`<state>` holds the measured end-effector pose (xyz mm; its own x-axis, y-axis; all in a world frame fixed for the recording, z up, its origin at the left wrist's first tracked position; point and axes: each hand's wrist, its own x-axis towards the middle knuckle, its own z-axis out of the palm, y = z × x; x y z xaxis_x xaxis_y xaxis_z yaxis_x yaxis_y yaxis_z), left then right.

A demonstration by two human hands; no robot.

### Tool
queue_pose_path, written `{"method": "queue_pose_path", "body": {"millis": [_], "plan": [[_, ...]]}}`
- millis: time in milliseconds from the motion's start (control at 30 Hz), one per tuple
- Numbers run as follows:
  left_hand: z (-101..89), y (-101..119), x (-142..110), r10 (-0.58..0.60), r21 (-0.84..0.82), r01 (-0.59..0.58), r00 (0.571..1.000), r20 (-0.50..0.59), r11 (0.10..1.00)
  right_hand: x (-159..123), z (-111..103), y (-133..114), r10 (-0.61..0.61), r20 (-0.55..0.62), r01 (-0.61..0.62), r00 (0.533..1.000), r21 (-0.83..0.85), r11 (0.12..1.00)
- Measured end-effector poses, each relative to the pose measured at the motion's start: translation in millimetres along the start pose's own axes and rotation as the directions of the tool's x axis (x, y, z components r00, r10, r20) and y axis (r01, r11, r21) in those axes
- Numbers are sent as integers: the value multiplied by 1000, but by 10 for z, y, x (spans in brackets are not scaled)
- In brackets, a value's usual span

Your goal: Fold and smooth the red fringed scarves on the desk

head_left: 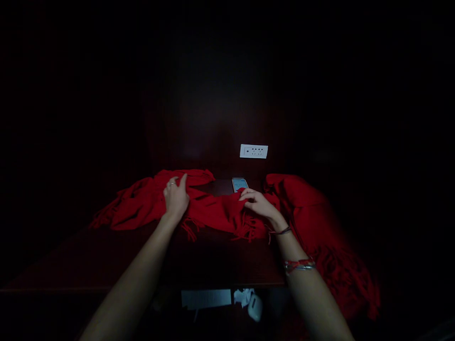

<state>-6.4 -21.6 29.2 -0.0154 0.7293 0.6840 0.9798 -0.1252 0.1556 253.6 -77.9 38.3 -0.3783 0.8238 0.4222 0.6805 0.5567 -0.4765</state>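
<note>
A rumpled red fringed scarf (216, 210) lies spread across the dark tabletop, its tassels hanging toward me. My left hand (177, 198) rests on its left part, thumb apart from the fingers, which bend over the cloth; a ring shows on one finger. On the right, my right hand (259, 204) pinches the scarf's upper edge between thumb and fingers. Bracelets circle that wrist and forearm. Just beyond this hand lies a phone (239, 184) with a lit screen, its lower end covered by the scarf.
A second red fringed cloth (309, 213), folded, lies along the right side and hangs over the front edge. A white socket panel (253, 151) is on the back wall. Below the table edge are a pale sheet (206, 299), crumpled white paper (243, 297) and a small white case (255, 308).
</note>
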Motion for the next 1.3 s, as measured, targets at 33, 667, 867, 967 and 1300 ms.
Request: {"method": "queue_pose_path", "body": {"millis": [33, 667, 867, 967, 1300], "plan": [[53, 79, -28, 148, -70, -146, 989, 28, 987, -59, -88, -19, -31, 90, 20, 996, 113, 993], [143, 283, -87, 724, -512, -586, 681, 109, 628, 82, 269, 50, 378, 64, -277, 924, -569, 774], [-250, 97, 23, 551, -512, -396, 812, 193, 762, -129, -130, 143, 457, -499, -677, 736, -523, 519], [-229, 183, -16, 526, -486, -296, 721, 451, 822, -94, -149, 107, 351, -472, -565, 808, -456, 688], [-198, 451, -248, 271, 9, -334, 780, 563, 942, 291, 673, -7, 93, 64, -67, 994, -328, 942]]}}
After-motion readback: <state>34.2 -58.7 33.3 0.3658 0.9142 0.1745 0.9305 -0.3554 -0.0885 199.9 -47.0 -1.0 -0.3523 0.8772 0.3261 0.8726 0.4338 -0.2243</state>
